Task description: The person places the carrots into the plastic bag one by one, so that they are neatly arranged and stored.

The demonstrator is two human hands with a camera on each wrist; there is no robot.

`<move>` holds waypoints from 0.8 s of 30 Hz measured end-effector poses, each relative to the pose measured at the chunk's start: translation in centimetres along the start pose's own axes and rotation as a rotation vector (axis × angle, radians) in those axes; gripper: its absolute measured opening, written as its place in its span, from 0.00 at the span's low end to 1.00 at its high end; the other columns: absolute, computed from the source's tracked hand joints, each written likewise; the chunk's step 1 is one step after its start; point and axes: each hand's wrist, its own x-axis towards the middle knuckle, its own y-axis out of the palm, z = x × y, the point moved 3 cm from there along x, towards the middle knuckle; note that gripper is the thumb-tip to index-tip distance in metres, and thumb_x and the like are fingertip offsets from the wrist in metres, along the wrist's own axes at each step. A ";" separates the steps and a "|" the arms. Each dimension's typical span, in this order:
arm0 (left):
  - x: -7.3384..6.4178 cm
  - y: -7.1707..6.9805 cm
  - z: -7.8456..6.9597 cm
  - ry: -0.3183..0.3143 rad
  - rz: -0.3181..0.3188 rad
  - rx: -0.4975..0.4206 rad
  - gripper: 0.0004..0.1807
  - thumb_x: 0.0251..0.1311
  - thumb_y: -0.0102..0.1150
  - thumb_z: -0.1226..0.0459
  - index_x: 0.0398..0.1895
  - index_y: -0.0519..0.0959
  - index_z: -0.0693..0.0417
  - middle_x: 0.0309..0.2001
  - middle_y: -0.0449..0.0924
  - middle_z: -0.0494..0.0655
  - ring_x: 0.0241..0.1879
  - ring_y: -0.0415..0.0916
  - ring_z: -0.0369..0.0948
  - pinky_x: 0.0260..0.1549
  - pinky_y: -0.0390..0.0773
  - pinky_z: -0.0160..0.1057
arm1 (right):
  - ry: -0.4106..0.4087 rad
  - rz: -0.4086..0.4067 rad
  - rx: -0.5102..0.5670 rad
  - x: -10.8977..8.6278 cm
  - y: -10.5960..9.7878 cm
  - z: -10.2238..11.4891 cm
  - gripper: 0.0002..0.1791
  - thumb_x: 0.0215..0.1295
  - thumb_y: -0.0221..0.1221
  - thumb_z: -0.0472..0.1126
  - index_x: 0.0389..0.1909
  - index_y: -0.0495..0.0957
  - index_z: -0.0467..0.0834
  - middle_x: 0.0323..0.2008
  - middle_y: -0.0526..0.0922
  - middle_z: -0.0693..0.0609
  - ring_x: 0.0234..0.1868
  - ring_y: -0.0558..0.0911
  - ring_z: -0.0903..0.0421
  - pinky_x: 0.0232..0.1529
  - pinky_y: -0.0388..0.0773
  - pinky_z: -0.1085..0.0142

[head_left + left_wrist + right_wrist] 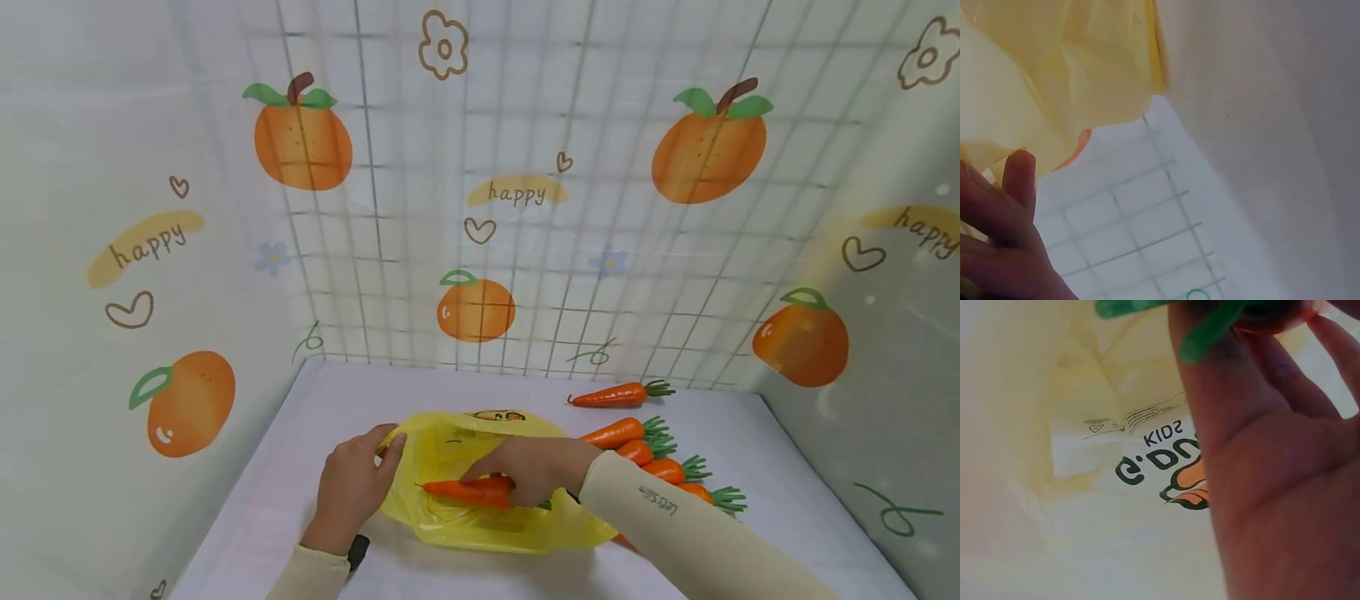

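the carrot (457, 492) is located in the open mouth of the yellow bag (480, 539), tip pointing left. the right hand (521, 468) grips the carrot at its leafy end; green stalks (1213, 332) show beside this hand in the right wrist view. the left hand (354, 482) pinches the left edge of the bag mouth between thumb and fingers. the bag rests on the white table (420, 387). a row of carrots (617, 433), partly covered by the right sleeve (675, 517), lies to the right of the bag. a separate carrot (611, 396) lies behind the row. a printed sheet (405, 208) with orange fruit and the word "happy" stands behind the table
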 end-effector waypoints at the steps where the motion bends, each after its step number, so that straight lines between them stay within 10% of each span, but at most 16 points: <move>1: 0.0 0.0 0.0 0.002 -0.004 0.001 0.19 0.76 0.58 0.45 0.55 0.89 0.44 0.32 0.85 0.36 0.26 0.75 0.36 0.28 0.79 0.43 | -0.001 0.001 0.000 0.0 0.1 -0.2 0.40 0.62 0.66 0.28 0.70 0.79 0.66 0.50 0.80 0.66 0.41 0.76 0.63 0.41 0.76 0.67; 24: -0.1 0.0 -0.1 -0.018 0.022 0.009 0.18 0.75 0.62 0.47 0.55 0.89 0.45 0.36 0.88 0.39 0.30 0.81 0.38 0.34 0.84 0.46 | -0.002 -0.007 0.018 0.0 1.2 -1.3 0.41 0.60 0.69 0.30 0.70 0.77 0.68 0.49 0.81 0.64 0.43 0.78 0.62 0.43 0.79 0.65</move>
